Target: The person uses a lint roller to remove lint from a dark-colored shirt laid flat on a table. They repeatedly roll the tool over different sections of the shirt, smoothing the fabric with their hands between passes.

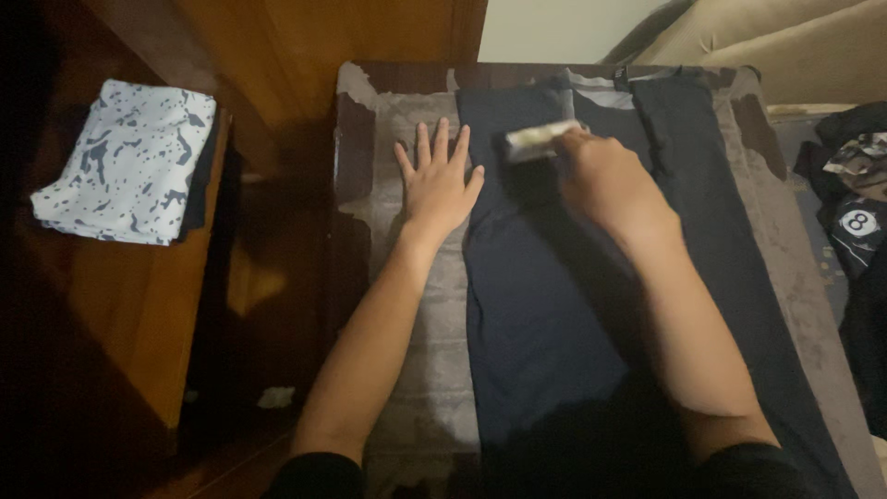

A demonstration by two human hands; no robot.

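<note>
A pair of dark navy trousers (545, 296) lies flat along a grey cloth-covered board (416, 370). My left hand (439, 180) rests flat with fingers spread, palm down at the trousers' left edge, partly on the grey cover. My right hand (605, 180) grips a lint roller whose pale, fuzz-covered head (540, 140) lies on the navy fabric near the waistband. The roller's handle is hidden inside my fist.
A folded white cloth with blue speckles (129, 162) sits on a wooden surface (120, 314) at the left. Dark clothes, one with a round black-and-white print (859, 224), lie at the right. A beige cushion (776, 37) is at the top right.
</note>
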